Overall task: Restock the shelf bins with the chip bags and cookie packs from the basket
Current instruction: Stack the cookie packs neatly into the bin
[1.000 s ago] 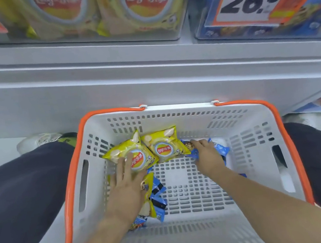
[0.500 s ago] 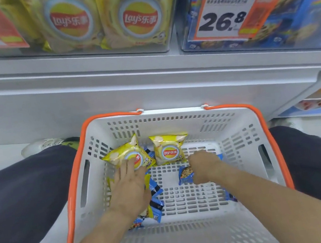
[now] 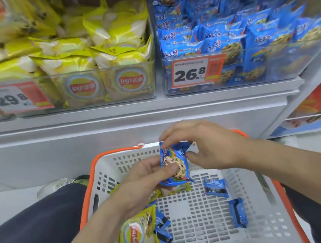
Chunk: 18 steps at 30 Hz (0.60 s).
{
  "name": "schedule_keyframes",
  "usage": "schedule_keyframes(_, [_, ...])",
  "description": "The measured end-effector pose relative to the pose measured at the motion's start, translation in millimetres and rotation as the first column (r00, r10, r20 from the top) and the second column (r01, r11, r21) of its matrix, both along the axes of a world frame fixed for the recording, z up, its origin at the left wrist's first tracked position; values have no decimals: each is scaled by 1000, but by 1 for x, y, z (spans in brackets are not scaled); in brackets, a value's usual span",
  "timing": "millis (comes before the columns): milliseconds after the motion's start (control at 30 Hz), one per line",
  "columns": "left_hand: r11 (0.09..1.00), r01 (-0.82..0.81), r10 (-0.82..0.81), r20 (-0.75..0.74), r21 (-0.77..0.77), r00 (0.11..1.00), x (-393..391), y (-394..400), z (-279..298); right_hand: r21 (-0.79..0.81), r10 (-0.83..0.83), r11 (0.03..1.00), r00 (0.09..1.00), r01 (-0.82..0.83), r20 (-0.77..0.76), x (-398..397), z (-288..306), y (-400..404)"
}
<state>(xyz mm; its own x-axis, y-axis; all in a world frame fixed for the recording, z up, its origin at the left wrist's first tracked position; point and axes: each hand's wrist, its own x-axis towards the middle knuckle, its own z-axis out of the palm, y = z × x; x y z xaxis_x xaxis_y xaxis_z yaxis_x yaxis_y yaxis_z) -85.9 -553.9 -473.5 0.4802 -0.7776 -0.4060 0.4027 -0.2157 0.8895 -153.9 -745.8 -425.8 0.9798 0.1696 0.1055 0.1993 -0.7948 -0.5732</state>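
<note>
Half a second ago both hands were down inside the basket (image 3: 248, 197), the left flat on a yellow chip bag and the right closed on a blue cookie pack; now both are raised above the basket's far rim and share that cookie pack (image 3: 175, 165). The left hand (image 3: 143, 182) grips its lower part with the thumb across the cookie picture, and the right hand (image 3: 206, 145) pinches its top edge between thumb and fingers. The view has also tilted up, so the shelf bins show fully. A Lay's chip bag (image 3: 137, 230) lies in the basket's near left corner among blue packs, with two more cookie packs (image 3: 238, 212) loose on the floor to the right. The left bin (image 3: 97, 89) holds yellow Lay's bags behind a tag (image 3: 16, 98) reading 29.8; the right bin (image 3: 250, 65) holds blue cookie packs behind a tag (image 3: 196, 72) reading 26.8
</note>
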Motion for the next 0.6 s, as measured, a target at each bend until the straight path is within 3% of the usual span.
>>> schedule_keyframes(100, [988,-100,106,42,-117,993,6,-10,23,199,-211,966,951,167,227,0,12,-4])
schedule_keyframes(167, [969,-162,173,44,-186,984,9,-18,34,397,-401,863,901,311,165,-2,16,-6])
schedule_keyframes(267, [936,-249,277,84,-248,957,11,-32,46,601,-457,716,889,357,17,-8,17,-9])
schedule_keyframes(500, [875,-329,403,159,-355,901,8,-61,74,717,-471,639,879,279,78,-14,35,-21])
schedule_keyframes(600, [869,-296,441,353,-396,825,13,-70,97,739,-517,631,838,236,173,-10,58,-29])
